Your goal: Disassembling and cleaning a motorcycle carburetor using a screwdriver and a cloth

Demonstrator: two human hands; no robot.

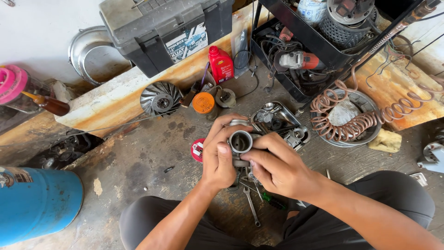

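Both my hands hold a small grey metal carburettor (240, 141) over the concrete floor, its round bore facing up at me. My left hand (218, 157) wraps its left side, thumb resting by the bore. My right hand (277, 169) grips it from the right and below, fingers curled onto the body. Under my hands lie a wrench (251, 206) and a green-handled screwdriver (274, 202). Just beyond them a metal tray (284, 113) holds several engine parts.
A black toolbox (162, 32) sits on a ledge at the back, with a red bottle (221, 65), an orange-lidded jar (204, 103) and a finned fan wheel (161, 99) near it. A coiled hose (351, 122), a black crate (300, 37) and a blue cylinder (37, 203) stand around.
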